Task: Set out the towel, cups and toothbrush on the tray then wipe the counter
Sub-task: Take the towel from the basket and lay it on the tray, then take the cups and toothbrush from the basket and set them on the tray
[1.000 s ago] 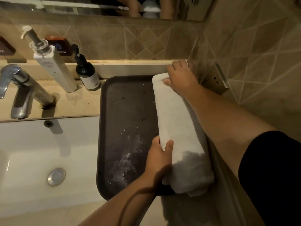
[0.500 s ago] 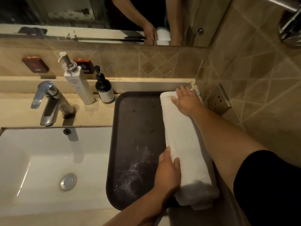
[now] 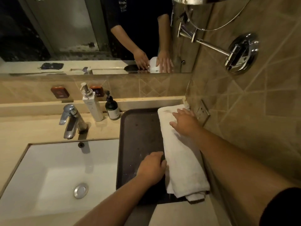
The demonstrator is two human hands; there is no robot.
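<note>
A white folded towel (image 3: pixel 182 160) lies lengthwise along the right side of a dark brown tray (image 3: pixel 138 136) on the counter; its near end hangs over the tray's front rim. My right hand (image 3: pixel 184 122) rests flat on the towel's far end, fingers spread. My left hand (image 3: pixel 151 168) lies palm down on the tray, with its curled fingers pressed against the towel's left edge near the middle. No cups or toothbrush are in view.
A white sink (image 3: pixel 48 168) with a chrome faucet (image 3: pixel 71 121) lies left of the tray. A white pump bottle (image 3: pixel 92 106) and a dark pump bottle (image 3: pixel 112 110) stand behind it. A wall socket (image 3: pixel 202 112) and a chrome mirror arm (image 3: pixel 241 53) are on the right wall.
My left hand has let go of the towel's near part and slid onto the tray beside it. My right hand has flattened and spread on the far end. The view has tilted upward.
</note>
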